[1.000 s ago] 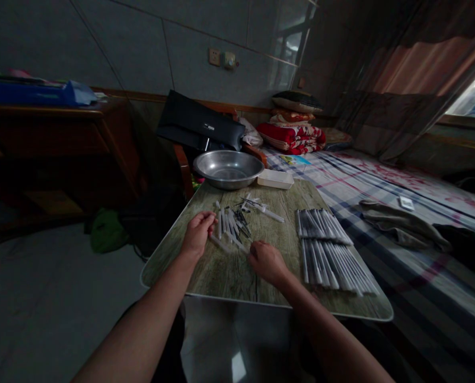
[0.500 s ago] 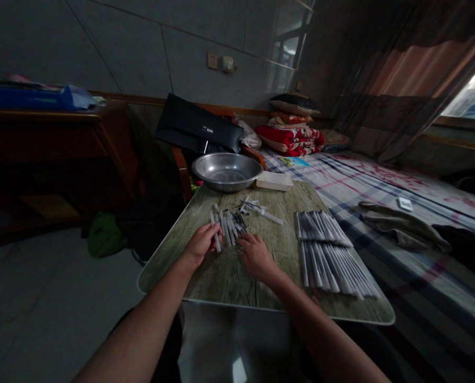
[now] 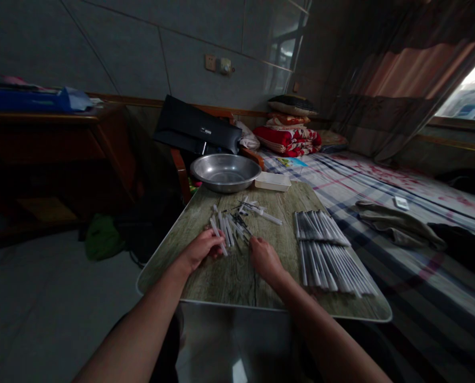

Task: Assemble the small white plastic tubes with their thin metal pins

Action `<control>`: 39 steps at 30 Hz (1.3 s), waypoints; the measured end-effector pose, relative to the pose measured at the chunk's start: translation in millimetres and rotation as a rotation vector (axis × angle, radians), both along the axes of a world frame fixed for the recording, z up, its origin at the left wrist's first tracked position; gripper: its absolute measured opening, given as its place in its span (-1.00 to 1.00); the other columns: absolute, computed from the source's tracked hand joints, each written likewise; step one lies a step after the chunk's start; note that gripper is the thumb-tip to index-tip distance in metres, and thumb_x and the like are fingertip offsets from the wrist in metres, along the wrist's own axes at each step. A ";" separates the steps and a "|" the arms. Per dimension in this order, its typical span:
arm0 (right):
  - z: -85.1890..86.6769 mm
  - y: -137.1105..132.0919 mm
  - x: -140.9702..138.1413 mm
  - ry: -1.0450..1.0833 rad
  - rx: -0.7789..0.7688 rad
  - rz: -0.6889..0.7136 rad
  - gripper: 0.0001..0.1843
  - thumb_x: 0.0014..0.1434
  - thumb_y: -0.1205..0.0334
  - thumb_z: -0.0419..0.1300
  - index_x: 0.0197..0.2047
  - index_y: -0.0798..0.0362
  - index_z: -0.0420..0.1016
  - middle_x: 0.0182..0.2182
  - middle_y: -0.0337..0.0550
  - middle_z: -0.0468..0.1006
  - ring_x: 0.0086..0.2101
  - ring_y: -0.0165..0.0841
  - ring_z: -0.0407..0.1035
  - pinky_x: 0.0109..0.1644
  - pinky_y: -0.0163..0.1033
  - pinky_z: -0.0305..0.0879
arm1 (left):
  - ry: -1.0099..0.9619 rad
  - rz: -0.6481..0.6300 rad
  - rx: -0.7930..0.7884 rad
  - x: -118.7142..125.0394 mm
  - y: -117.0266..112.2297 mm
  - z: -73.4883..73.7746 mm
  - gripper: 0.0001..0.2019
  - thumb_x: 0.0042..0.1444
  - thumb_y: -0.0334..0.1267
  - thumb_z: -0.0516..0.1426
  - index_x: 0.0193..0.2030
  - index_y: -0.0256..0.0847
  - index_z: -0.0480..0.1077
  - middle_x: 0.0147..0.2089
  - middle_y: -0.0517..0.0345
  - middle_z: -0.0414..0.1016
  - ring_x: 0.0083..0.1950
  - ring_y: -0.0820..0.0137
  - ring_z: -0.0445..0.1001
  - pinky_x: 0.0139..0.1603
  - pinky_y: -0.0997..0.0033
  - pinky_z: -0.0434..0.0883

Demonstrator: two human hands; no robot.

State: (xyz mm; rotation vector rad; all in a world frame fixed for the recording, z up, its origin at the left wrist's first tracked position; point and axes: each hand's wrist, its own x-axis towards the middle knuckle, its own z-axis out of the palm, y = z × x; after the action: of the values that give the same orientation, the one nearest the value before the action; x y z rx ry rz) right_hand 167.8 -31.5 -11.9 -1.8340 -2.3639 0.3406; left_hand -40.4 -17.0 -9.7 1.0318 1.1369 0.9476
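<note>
My left hand (image 3: 203,249) is closed around a slim whitish tube (image 3: 217,232), which slants up past the thumb. Just right of it, more pale tubes (image 3: 227,235) lie loosely on the wood-patterned table (image 3: 205,284). Thin black stick-like pieces (image 3: 237,218) are mixed among them. The fingers of my right hand (image 3: 264,258) are pinched together on the near end of a thin dark stick (image 3: 245,229). Its far end reaches toward the loose pile, and the fingertips are partly hidden.
Two rows of long pale sticks with dark ends (image 3: 333,260) lie on the table's right side. Further back are more white tubes (image 3: 267,215), a metal basin (image 3: 226,173) and a shallow white tray (image 3: 273,181). A bed with a checked sheet (image 3: 341,186) adjoins the right.
My right hand has drawn back slightly to the right from the pile, its fingers now pinched on a dark stick. The tube in my left hand tilts more.
</note>
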 end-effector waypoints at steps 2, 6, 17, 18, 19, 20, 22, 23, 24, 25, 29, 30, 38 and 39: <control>2.2 -0.9 4.5 0.039 0.011 -0.011 -0.66 0.11 0.48 0.00 -0.06 0.12 0.39 -0.21 0.04 0.53 -0.24 -0.26 0.44 -0.22 -0.28 0.18 | -0.031 -0.060 0.015 4.2 -2.5 2.3 -0.73 -0.07 -0.17 0.24 -0.27 -0.26 0.33 -0.45 0.21 0.43 -0.55 0.53 0.37 -0.60 0.59 0.21; 8.8 2.1 16.3 0.236 -0.041 0.000 -0.55 -0.08 0.47 0.10 -0.05 0.13 0.43 -0.38 -0.12 0.54 -0.33 -0.32 0.41 -0.27 -0.31 0.17 | -0.058 -0.125 0.034 12.4 -6.3 4.4 -0.70 -0.07 -0.20 0.28 -0.23 -0.25 0.33 -0.42 0.20 0.46 -0.53 0.53 0.40 -0.59 0.61 0.22; 31.2 0.7 25.1 1.692 -0.336 0.043 -0.78 -0.10 0.25 0.29 -0.37 0.04 0.34 -0.55 -0.34 0.37 -0.59 -0.50 0.27 -0.59 -0.42 0.19 | -0.555 0.106 -0.240 39.4 -3.7 6.2 -0.90 0.12 -0.36 0.17 -0.21 -0.23 0.34 -0.36 0.13 0.56 -0.45 0.38 0.58 -0.59 0.57 0.43; 32.9 0.3 24.3 1.735 -0.304 0.038 -0.78 -0.10 0.26 0.30 -0.36 0.03 0.34 -0.56 -0.35 0.36 -0.60 -0.50 0.26 -0.61 -0.42 0.18 | -0.588 0.130 -0.252 42.2 -3.3 8.3 -0.95 0.16 -0.37 0.12 -0.22 -0.25 0.35 -0.38 0.13 0.56 -0.46 0.38 0.59 -0.59 0.57 0.44; 34.5 -0.2 23.6 1.753 -0.276 0.042 -0.79 -0.09 0.27 0.29 -0.37 0.03 0.34 -0.57 -0.36 0.36 -0.61 -0.50 0.25 -0.62 -0.42 0.18 | -0.618 0.153 -0.264 44.8 -3.0 10.6 -0.96 0.20 -0.38 0.08 -0.23 -0.26 0.35 -0.41 0.12 0.56 -0.46 0.38 0.59 -0.59 0.58 0.44; 35.8 -0.8 23.0 1.748 -0.247 0.054 -0.82 -0.08 0.29 0.28 -0.38 0.03 0.34 -0.59 -0.36 0.38 -0.62 -0.50 0.25 -0.62 -0.42 0.18 | -0.645 0.173 -0.280 47.2 -2.8 12.8 -0.92 0.23 -0.38 0.04 -0.25 -0.26 0.35 -0.43 0.12 0.56 -0.46 0.39 0.59 -0.59 0.59 0.44; 37.9 -2.6 22.3 1.689 -0.179 0.073 -0.89 -0.06 0.33 0.22 -0.41 0.05 0.35 -0.62 -0.34 0.40 -0.63 -0.49 0.25 -0.60 -0.40 0.19 | -0.687 0.205 -0.311 51.0 -2.5 16.8 -0.85 0.27 -0.40 -0.02 -0.27 -0.27 0.36 -0.47 0.11 0.56 -0.48 0.40 0.58 -0.61 0.61 0.43; 38.8 -3.8 22.1 1.652 -0.140 0.072 -0.92 -0.05 0.34 0.20 -0.42 0.05 0.36 -0.63 -0.33 0.41 -0.63 -0.49 0.26 -0.58 -0.39 0.19 | -0.702 0.218 -0.323 52.5 -2.4 18.3 -0.83 0.27 -0.41 -0.03 -0.29 -0.28 0.36 -0.48 0.10 0.55 -0.49 0.40 0.58 -0.61 0.61 0.42; 39.7 -5.2 22.0 1.616 -0.099 0.063 -0.95 -0.04 0.35 0.17 -0.42 0.06 0.37 -0.63 -0.32 0.42 -0.63 -0.49 0.26 -0.57 -0.38 0.20 | -0.713 0.227 -0.331 53.7 -2.3 19.3 -0.82 0.27 -0.42 -0.03 -0.30 -0.29 0.36 -0.49 0.09 0.55 -0.50 0.40 0.57 -0.61 0.61 0.42; 40.6 -6.5 22.0 1.584 -0.062 0.048 -0.96 -0.03 0.34 0.16 -0.42 0.06 0.37 -0.63 -0.31 0.43 -0.63 -0.49 0.26 -0.55 -0.38 0.20 | -0.722 0.233 -0.338 54.7 -2.2 19.9 -0.82 0.27 -0.42 -0.03 -0.32 -0.29 0.35 -0.50 0.09 0.55 -0.50 0.40 0.57 -0.61 0.61 0.42; 41.6 -9.1 22.2 1.503 0.010 0.003 -0.96 0.00 0.31 0.15 -0.40 0.07 0.41 -0.59 -0.29 0.47 -0.60 -0.49 0.29 -0.50 -0.36 0.22 | -0.748 0.243 -0.358 57.6 -1.2 18.4 -0.82 0.25 -0.42 0.00 -0.35 -0.31 0.36 -0.50 0.07 0.55 -0.50 0.39 0.57 -0.59 0.59 0.44; 41.1 -8.9 22.4 1.492 0.009 0.001 -0.94 0.00 0.30 0.16 -0.39 0.08 0.42 -0.57 -0.27 0.49 -0.59 -0.48 0.30 -0.47 -0.35 0.24 | -0.757 0.249 -0.361 58.0 -0.7 17.4 -0.82 0.25 -0.42 0.00 -0.35 -0.31 0.37 -0.50 0.07 0.55 -0.49 0.39 0.57 -0.58 0.59 0.44; 30.8 -7.6 20.1 1.458 -0.030 0.076 -0.61 0.24 -0.02 -0.02 -0.16 0.08 0.47 -0.36 -0.12 0.44 -0.36 -0.34 0.37 -0.34 -0.25 0.32 | -0.810 0.222 -0.354 66.7 -4.1 12.1 -0.85 0.24 -0.44 0.02 -0.28 -0.31 0.40 -0.45 0.06 0.57 -0.47 0.38 0.59 -0.56 0.58 0.48; 29.7 -7.9 19.3 1.414 -0.036 0.099 -0.59 0.26 -0.04 -0.04 -0.09 0.06 0.44 -0.33 -0.14 0.42 -0.33 -0.35 0.35 -0.31 -0.25 0.31 | -0.818 0.202 -0.354 68.2 -5.4 12.7 -0.85 0.24 -0.44 0.02 -0.29 -0.31 0.40 -0.45 0.05 0.57 -0.48 0.38 0.58 -0.55 0.58 0.48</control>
State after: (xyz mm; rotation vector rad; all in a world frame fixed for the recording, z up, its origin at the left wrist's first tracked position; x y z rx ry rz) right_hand 187.1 -39.4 17.9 -0.8395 -1.3723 1.1784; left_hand 27.9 -22.4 3.0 0.1851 0.6743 1.1265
